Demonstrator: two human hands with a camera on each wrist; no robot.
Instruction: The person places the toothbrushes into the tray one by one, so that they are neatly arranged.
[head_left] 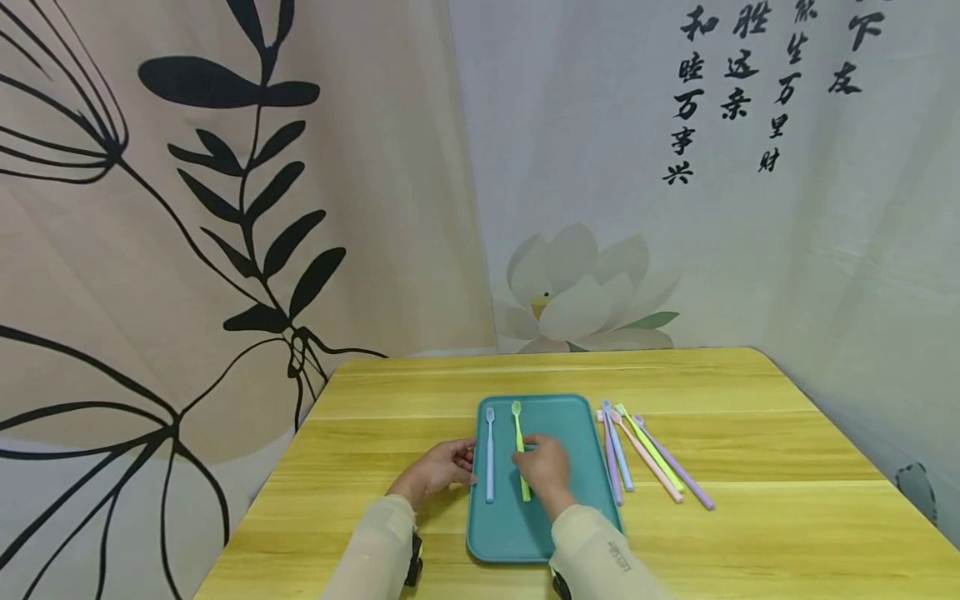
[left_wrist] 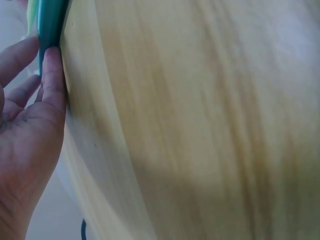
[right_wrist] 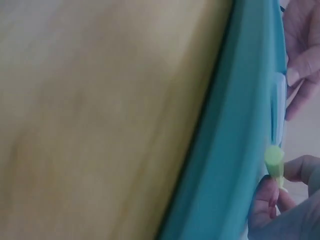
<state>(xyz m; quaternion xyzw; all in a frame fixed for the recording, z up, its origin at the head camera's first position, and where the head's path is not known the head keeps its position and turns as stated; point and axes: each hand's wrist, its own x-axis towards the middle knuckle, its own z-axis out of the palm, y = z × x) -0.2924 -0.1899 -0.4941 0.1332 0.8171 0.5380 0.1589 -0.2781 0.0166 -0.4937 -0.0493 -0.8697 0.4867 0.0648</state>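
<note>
Right grip pinches green toothbrush (both ends only in head view) — left grip seemingly pinches tray.

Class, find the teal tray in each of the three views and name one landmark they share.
Head: tray in the lower middle.
Left wrist: tray at top left, only part showing.
Right wrist: tray slants down the right half.
Shared landmark: the left hand, at its edge.
</note>
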